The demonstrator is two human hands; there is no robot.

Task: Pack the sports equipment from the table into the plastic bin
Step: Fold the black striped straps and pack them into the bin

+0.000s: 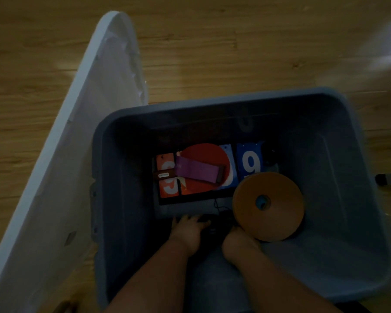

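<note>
Sitting on the wood-plank floor [235, 53], the large grey-blue plastic bin [212, 102] is open, and its white plastic lid [77, 154] leans against its left side. Much of the equipment lies on the bin's bottom. There is a flat flip scoreboard with orange and blue number-nine cards [250, 164], and just beside it, tilted, a thick round orange disc with a centre hole [280, 193]. A red round table-tennis paddle [203, 154] lies on the scoreboard, with a purple flat resistance band [196, 169] across it. At the near wall sits a small dark object with a thin black cord [209, 224], too dim to identify. The left hand [190, 231] reaches onto it, fingers stretched forward and slightly apart, apparently resting rather than gripping. The right hand [237, 238] is at the disc's lower edge, its fingers hidden, so their state cannot be told. The step seems to be settling these pieces. Lay the dark object flat in the free floor near the wall, keep its cord from snagging under the disc, and let the disc lie flat to save room.
</note>
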